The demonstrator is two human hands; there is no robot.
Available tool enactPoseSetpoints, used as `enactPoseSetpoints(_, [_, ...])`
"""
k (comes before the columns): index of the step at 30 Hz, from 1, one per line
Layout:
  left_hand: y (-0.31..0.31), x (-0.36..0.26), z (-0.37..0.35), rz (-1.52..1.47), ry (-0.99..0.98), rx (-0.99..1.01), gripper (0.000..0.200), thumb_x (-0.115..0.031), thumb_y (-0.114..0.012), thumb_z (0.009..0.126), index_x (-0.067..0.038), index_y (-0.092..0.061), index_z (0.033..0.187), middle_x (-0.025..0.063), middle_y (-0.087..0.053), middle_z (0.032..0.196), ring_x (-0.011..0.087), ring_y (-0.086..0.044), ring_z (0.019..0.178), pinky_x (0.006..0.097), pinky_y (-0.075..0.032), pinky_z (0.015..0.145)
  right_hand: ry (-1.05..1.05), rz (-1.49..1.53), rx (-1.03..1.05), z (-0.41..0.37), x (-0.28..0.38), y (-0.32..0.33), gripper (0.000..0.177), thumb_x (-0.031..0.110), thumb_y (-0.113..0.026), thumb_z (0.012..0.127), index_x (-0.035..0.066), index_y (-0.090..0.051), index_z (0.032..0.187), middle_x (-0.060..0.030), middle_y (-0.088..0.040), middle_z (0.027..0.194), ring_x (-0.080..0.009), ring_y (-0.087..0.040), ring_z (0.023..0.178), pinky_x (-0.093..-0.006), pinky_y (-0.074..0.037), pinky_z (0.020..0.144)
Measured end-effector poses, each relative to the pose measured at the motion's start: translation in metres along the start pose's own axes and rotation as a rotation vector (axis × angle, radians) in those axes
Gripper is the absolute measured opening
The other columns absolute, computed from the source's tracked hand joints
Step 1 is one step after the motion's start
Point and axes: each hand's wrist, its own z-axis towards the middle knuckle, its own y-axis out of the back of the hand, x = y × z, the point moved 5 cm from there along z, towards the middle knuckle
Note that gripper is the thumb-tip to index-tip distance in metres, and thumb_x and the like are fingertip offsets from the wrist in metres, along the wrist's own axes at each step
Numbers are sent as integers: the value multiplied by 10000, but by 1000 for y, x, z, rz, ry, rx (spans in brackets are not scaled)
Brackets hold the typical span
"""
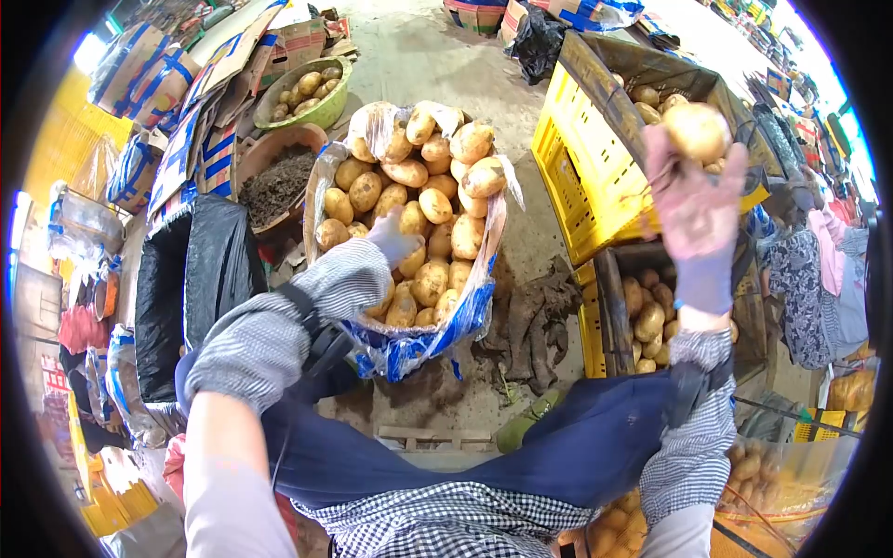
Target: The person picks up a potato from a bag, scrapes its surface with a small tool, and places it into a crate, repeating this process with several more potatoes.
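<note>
My left hand (pixel 396 242), in a thin greyish glove, reaches over the potatoes (pixel 406 173) heaped in a cardboard box (pixel 437 346) lined with torn plastic. Its fingers rest stretched on the heap, holding no potato that I can see. Off to the right, my gloved right hand (pixel 693 209) is raised palm up, slightly blurred and soiled. A large pale potato (pixel 698 132) sits at its fingertips. Below and behind that hand are a yellow crate (pixel 581 153) and a second, dark-lined crate (pixel 606 302), both with potatoes inside.
Left of the box stand a green basin (pixel 330 110) of potatoes, a brown tub (pixel 312 138) of soil and a black-lined container (pixel 223 270). Dark cloth (pixel 535 325) lies on the floor between box and crates. Flattened cartons (pixel 219 139) lean farther left.
</note>
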Motion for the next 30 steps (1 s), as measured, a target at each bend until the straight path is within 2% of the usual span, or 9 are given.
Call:
enactPoseSetpoints(4, [-28,-20,78,660,-141,-101,949,-257,-721,828,-175,-133,1569,168,-145,1611,367,-303,1425,413,-331,1154,-80,49,30,9,11,16,600,424,-522,999,9,-401,1416,-276,-491,1356,-318,-561,1204,-442,-532,992])
enactPoseSetpoints(10, [-47,-25,138,615,-109,-96,888,-199,-776,749,-256,-317,1507,120,-263,1551,327,-358,1379,430,-403,1094,-85,-410,-232,-35,-33,33,464,325,-455,1044,19,-472,1392,-184,-561,1316,-233,-637,1044,-366,-557,900])
enactPoseSetpoints(12, [-42,-20,130,616,-203,-184,841,-246,-806,749,-247,-375,1471,156,-381,1447,309,-521,1234,404,-499,976,-118,-440,-277,-40,-37,37,450,311,-450,1046,21,-478,1389,-172,-572,1302,-221,-645,1009,-361,-558,880])
enactPoseSetpoints(14, [-32,-20,106,75,-244,-64,817,-291,-812,785,-194,-374,1468,176,-499,1310,261,-646,1013,329,-567,787,-54,-589,-274,-41,-44,29,460,305,-487,1035,-7,-486,1373,-162,-599,1259,-203,-655,953,-342,-557,854])
enactPoseSetpoints(15, [-35,-18,91,-277,-82,191,781,-287,-792,835,-129,-357,1464,163,-571,1198,210,-678,840,271,-561,645,-126,-615,-361,-41,-52,27,488,306,-562,1000,8,-492,1379,-152,-591,1261,-188,-651,929,-324,-558,821])
enactPoseSetpoints(18, [-39,-36,18,-899,-233,386,702,-250,-707,919,-108,-299,1473,128,-576,1244,190,-651,1004,308,-594,791,-203,-811,-156,-45,-91,36,652,267,-705,908,15,-427,1442,-157,-534,1323,-158,-621,964,-298,-553,798])
enactPoseSetpoints(22, [-21,-74,-105,-987,-392,678,702,-368,-587,986,-132,-213,1531,122,-509,1362,199,-600,1155,335,-537,957,-373,-1356,208,-63,-144,-3,839,232,-777,845,-13,-307,1495,-187,-418,1424,-172,-569,1099,-277,-523,885])
enactPoseSetpoints(26, [-2,-73,-166,-928,-457,440,742,-373,-592,983,-117,-191,1552,112,-479,1405,188,-576,1186,320,-534,944,-386,-774,175,-82,-168,-17,859,119,-808,800,-27,-317,1489,-133,-468,1406,-160,-517,1209,-287,-478,986])
enactPoseSetpoints(30, [1,-65,-189,-712,-882,150,816,-175,-702,921,-96,-195,1556,83,-465,1416,163,-517,1235,290,-480,985,-559,-581,152,-95,-172,-35,860,52,-815,775,-18,-333,1484,-100,-483,1404,-157,-519,1222,-289,-456,1027])
